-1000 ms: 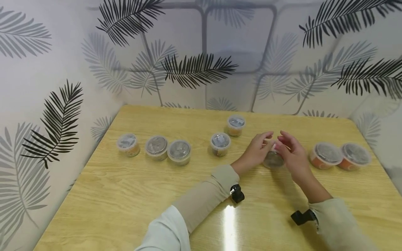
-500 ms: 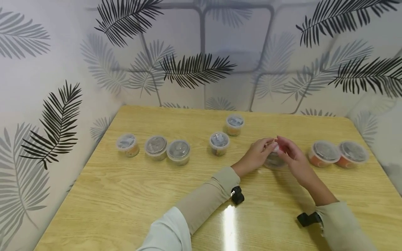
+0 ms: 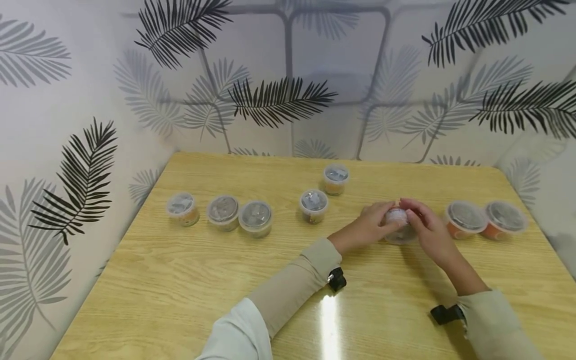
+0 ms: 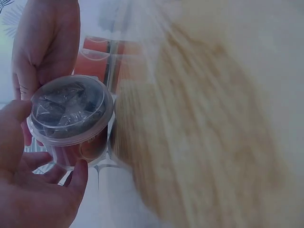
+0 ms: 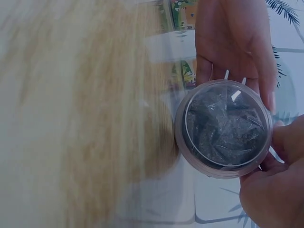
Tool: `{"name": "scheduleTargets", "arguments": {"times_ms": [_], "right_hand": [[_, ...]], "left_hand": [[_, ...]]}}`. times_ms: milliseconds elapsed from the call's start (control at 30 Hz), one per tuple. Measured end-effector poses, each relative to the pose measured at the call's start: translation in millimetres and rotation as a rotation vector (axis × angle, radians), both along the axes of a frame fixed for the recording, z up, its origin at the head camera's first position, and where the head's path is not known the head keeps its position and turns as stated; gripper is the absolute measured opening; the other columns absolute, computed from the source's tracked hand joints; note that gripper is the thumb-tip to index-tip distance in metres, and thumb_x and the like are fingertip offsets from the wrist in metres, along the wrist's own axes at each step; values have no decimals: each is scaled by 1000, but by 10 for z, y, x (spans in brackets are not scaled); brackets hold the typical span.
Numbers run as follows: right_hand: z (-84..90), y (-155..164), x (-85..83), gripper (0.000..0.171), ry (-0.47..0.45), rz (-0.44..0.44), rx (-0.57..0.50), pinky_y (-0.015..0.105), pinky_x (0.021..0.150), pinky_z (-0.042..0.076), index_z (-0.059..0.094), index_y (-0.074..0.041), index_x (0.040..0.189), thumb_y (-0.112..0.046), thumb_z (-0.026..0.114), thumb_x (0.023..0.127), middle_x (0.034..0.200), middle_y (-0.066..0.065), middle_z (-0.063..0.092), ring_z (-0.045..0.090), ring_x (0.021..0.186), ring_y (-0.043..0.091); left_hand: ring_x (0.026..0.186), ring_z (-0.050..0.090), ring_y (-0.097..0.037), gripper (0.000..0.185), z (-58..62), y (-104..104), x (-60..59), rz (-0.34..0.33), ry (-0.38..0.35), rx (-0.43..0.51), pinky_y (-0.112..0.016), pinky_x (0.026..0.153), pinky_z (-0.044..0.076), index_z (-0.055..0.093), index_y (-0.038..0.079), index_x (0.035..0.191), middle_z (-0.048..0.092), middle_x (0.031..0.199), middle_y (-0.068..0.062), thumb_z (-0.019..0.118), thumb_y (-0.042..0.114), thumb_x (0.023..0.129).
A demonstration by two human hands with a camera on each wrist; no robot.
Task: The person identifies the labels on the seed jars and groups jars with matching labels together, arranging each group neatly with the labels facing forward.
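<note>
We noted the left hand point(image 3: 365, 228) at nine o'clock and the right hand point(image 3: 433, 234) at three, both gripping a tilted tub point(image 5: 225, 129), presumably for opposed support.

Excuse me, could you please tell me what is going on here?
Someone's left hand and right hand are holding a round tub between them. Its clear lid is on, with dark contents showing through. Seven other tubs stand on the table: three to the left, two near the middle, two to the right.
</note>
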State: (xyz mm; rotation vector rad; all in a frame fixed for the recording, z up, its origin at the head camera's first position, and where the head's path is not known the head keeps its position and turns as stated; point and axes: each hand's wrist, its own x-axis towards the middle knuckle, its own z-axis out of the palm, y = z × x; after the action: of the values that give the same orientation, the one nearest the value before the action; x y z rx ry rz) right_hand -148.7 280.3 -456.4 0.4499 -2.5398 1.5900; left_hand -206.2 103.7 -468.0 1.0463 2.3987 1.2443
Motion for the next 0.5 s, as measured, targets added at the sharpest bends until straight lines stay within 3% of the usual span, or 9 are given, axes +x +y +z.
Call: {"name": "scheduleTargets", "arguments": {"times_ms": [100, 267, 367, 500], "right_hand": [[-17, 34, 13, 40, 1, 15, 11, 8, 88, 37, 39, 2, 137, -17, 35, 102, 135, 22, 42, 43, 118, 5], [-22, 60, 44, 40, -1, 80, -32, 8, 91, 36, 35, 4, 139, -12, 36, 102, 138, 25, 37, 40, 122, 7], [-24, 78, 75, 40, 21, 110, -75, 9, 92, 36, 32, 9, 138, -4, 36, 100, 137, 30, 33, 39, 123, 6], [-26, 87, 123, 43, 63, 17, -31, 9, 92, 35, 33, 7, 138, -1, 43, 98, 136, 23, 38, 39, 124, 9]], "left_hand": [[102, 44, -9, 58, -6, 8, -2, -45, 45, -8, -21, 86, 33, 37, 9, 140, 51, 116, 2, 48, 43, 95], [89, 47, -5, 53, 8, 21, 9, -31, 99, 2, -23, 90, 29, 44, 9, 135, 54, 101, 6, 48, 44, 94], [87, 49, -3, 47, 13, 29, 9, -11, 77, 31, -19, 84, 34, 49, 13, 129, 55, 101, 8, 46, 45, 95], [91, 53, -1, 47, -2, 60, 22, 61, -20, 79, -14, 75, 43, 52, 14, 127, 58, 106, 7, 42, 48, 96]]}}
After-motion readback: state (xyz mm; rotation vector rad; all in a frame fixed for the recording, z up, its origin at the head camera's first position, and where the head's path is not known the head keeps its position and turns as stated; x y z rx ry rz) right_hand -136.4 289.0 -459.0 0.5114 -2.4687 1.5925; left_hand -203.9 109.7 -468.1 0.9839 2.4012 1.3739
